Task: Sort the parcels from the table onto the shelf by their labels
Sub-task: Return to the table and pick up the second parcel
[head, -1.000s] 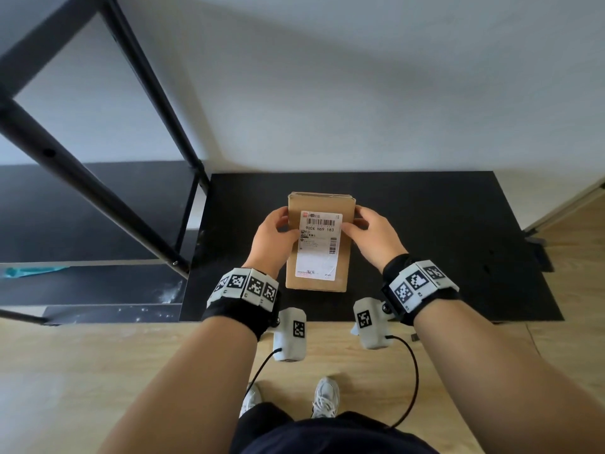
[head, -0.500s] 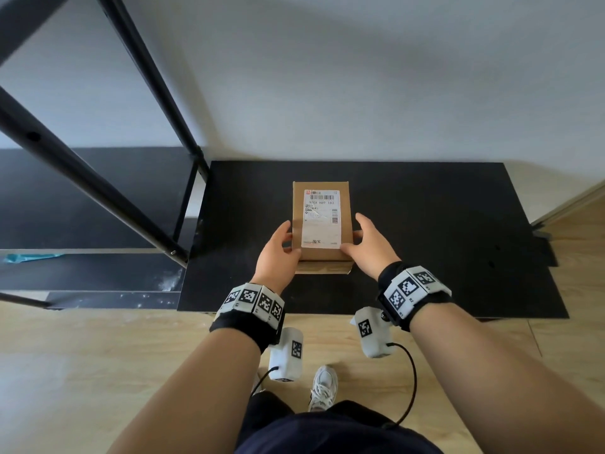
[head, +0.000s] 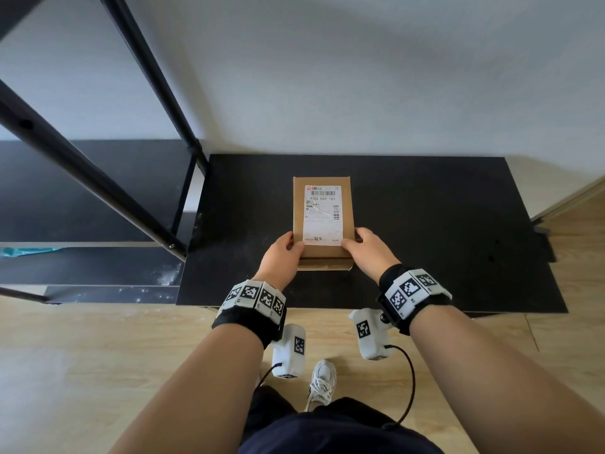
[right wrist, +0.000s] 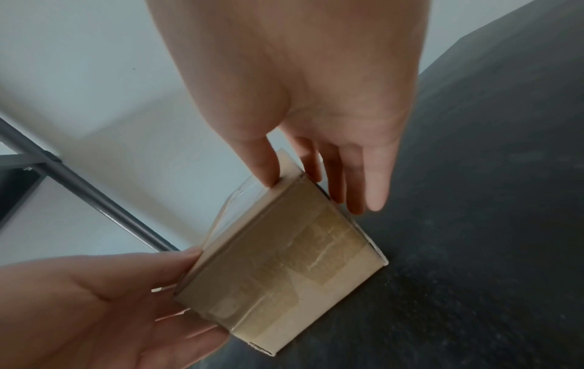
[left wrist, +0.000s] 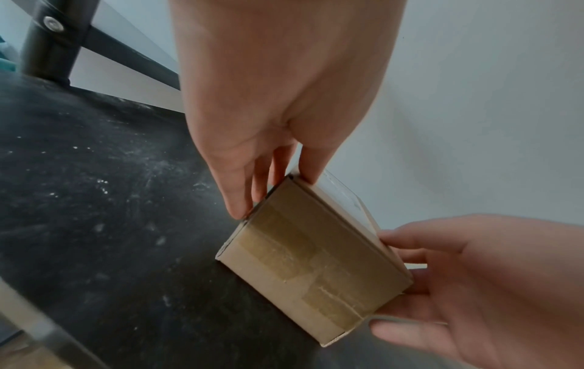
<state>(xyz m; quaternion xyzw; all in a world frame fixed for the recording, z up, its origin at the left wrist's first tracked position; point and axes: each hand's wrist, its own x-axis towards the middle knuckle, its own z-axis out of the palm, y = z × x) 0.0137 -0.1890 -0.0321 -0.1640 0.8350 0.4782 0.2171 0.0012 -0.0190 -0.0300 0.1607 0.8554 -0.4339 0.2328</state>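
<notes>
A brown cardboard parcel (head: 322, 221) with a white barcode label on top lies flat over the middle of the black table (head: 442, 224); whether it rests on the table is unclear. My left hand (head: 281, 257) holds its near left corner, thumb on top and fingers along the side. My right hand (head: 370, 250) holds the near right corner the same way. The left wrist view shows the parcel's taped end (left wrist: 313, 269) between my left hand (left wrist: 278, 99) and right hand (left wrist: 474, 287). The right wrist view shows the parcel (right wrist: 284, 269) between my right hand (right wrist: 300, 87) and left hand (right wrist: 95, 312).
A black metal shelf (head: 82, 191) with slanted posts stands left of the table, and something teal (head: 29, 252) lies at its left edge. A white wall runs behind the table. Wooden floor and my shoe (head: 322, 381) are below the table's front edge.
The parcel has moved away from me and lower toward the table. My hands have slid from its middle sides to its near corners.
</notes>
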